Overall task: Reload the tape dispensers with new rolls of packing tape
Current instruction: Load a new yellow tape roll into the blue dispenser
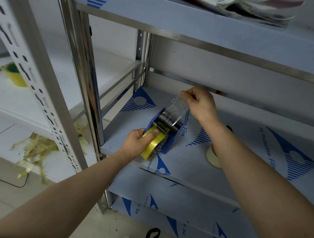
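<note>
A blue tape dispenser (171,133) lies on the middle shelf (241,159) of a steel rack. A yellow roll of packing tape (154,146) sits in its near end. My left hand (139,140) grips that roll, thumb lying across the top. A clear strip of tape (177,109) runs up from the dispenser's black roller. My right hand (199,103) pinches the strip's free end, above and behind the dispenser.
A pale tape roll (211,156) stands on the same shelf, partly hidden by my right forearm. Another yellow roll (15,74) sits on the white rack at left, with crumpled tape scraps (36,149) below. Folded bags (249,9) lie on the top shelf.
</note>
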Motion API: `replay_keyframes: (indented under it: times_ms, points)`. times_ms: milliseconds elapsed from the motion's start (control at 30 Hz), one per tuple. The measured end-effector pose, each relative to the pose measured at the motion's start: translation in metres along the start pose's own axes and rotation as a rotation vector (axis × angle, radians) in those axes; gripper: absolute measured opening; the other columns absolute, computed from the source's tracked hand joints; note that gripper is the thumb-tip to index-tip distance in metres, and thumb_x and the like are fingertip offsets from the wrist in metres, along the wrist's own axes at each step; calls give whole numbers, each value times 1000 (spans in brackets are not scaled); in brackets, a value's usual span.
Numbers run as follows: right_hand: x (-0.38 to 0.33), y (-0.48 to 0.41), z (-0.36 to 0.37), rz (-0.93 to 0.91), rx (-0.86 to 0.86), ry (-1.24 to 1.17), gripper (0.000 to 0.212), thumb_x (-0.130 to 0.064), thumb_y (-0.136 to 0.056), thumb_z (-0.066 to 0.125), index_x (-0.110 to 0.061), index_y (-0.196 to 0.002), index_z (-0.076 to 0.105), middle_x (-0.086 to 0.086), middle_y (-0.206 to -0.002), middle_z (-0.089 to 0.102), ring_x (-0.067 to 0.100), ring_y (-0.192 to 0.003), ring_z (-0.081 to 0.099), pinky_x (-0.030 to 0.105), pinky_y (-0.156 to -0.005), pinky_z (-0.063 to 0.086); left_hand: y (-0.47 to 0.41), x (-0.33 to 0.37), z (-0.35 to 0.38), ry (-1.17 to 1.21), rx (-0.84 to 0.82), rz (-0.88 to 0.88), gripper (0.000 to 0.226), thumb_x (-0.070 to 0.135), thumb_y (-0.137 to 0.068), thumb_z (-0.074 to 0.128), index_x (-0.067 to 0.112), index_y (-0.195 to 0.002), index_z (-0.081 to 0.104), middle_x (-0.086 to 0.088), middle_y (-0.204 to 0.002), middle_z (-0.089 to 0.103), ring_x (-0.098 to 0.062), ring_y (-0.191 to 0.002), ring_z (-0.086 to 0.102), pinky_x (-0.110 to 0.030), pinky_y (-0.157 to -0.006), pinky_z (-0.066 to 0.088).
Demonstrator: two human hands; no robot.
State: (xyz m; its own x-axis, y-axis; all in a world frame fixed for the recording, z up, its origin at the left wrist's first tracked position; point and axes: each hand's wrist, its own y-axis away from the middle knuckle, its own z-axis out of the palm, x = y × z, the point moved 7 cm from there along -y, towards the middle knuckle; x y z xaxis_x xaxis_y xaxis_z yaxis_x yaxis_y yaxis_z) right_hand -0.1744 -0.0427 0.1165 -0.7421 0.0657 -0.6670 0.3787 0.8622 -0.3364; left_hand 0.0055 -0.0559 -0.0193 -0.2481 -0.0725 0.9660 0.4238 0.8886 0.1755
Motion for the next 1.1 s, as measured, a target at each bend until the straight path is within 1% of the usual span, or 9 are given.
replay_keyframes:
  times_ms: [167,367,433,500,700,767,867,967,1100]
  points:
    - [6,3,6,83,-37,-85,28,-26,-90,58,0,-94,66,3,-85,60,13,-82,55,22,-73,39,1,-4,-1,22,-11,0,34,39,-87,57,9,-99,65,-8,-93,68,-23,-86,65,-30,-78,53]
    - [18,6,14,204,-65,-184,26,-28,-87,62,-2,-86,68,3,-83,66,14,-79,59,29,-76,47,4,-6,-3,35,-22,22,22,36,-88,57,15,-88,64,-6,-87,68,-20,-81,64,-28,-76,53]
    - [23,10,17,272,-80,-215,22,-31,-85,64,-13,-72,65,-4,-70,61,9,-61,52,26,-62,44,6,-6,-3,37,-24,23,25,36,-88,57,13,-92,64,-4,-86,67,-17,-78,64,-25,-74,53]
    - [27,16,21,342,-93,-255,22,-32,-84,66,-17,-68,62,-3,-64,56,10,-52,43,24,-52,37,7,-5,-4,34,-24,26,28,36,-88,56,11,-96,64,-3,-86,67,-14,-77,63,-22,-71,52]
    - [36,41,42,564,-186,-476,16,-24,-83,68,-9,-80,62,8,-75,59,12,-54,44,18,-38,36,13,-7,-6,42,-32,32,22,33,-89,56,12,-93,63,0,-84,65,-13,-77,62,-19,-68,50]
    - [36,50,50,621,-234,-510,14,-22,-82,69,-11,-78,62,5,-71,61,12,-54,49,20,-42,42,13,-9,-7,40,-35,27,23,33,-89,56,13,-96,64,-1,-87,65,-15,-79,62,-21,-70,51]
    - [37,63,63,693,-266,-601,13,-17,-81,70,-11,-75,60,5,-71,63,16,-62,56,28,-59,48,15,-11,-8,40,-42,18,18,33,-89,56,17,-92,63,-2,-89,65,-17,-82,62,-22,-72,52]
    - [35,68,66,686,-284,-611,15,-16,-82,68,-11,-70,60,5,-68,62,16,-61,55,29,-61,46,17,-11,-8,35,-58,14,13,33,-90,54,22,-89,61,0,-88,65,-18,-85,61,-21,-72,51]
    - [31,67,64,641,-288,-548,18,-18,-84,66,-11,-69,60,5,-65,60,16,-58,53,29,-57,42,18,-6,-5,-11,-100,-8,21,35,-92,50,18,-101,57,-5,-100,61,-22,-96,59,-29,-82,49]
